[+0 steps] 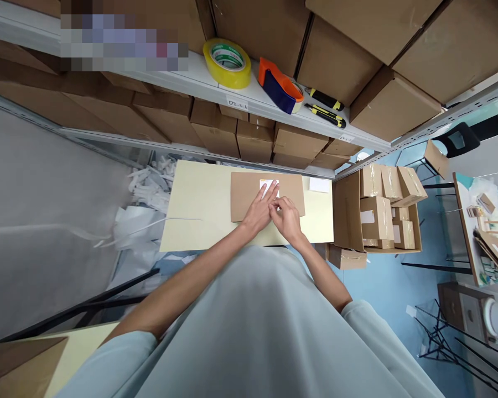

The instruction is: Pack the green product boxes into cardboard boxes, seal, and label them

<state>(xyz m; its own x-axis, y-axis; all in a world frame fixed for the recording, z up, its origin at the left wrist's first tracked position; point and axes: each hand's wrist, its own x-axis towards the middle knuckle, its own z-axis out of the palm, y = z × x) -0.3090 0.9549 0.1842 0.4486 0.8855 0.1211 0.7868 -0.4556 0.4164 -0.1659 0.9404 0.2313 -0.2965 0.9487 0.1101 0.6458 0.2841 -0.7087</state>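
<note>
A brown cardboard box or flat cardboard piece (241, 190) lies on the pale yellow table (199, 193) in front of me. Near its middle is a white label (265, 182), partly covered by my fingers. My left hand (259, 213) rests over the label with its fingers stretched out. Close against it on the right, my right hand (288, 220) has its fingers bent and drawn together over the cardboard. Whatever those fingertips may pinch is too small to make out. A small white stack of paper or labels (318, 184) sits to the right of the cardboard.
Above the table, a shelf holds yellow tape (243, 74), an orange and blue tape dispenser (278, 88), utility knives (326, 99) and cardboard boxes. To the right stands a large open carton (347, 213) filled with small boxes. White packing scraps (151, 188) lie at the left.
</note>
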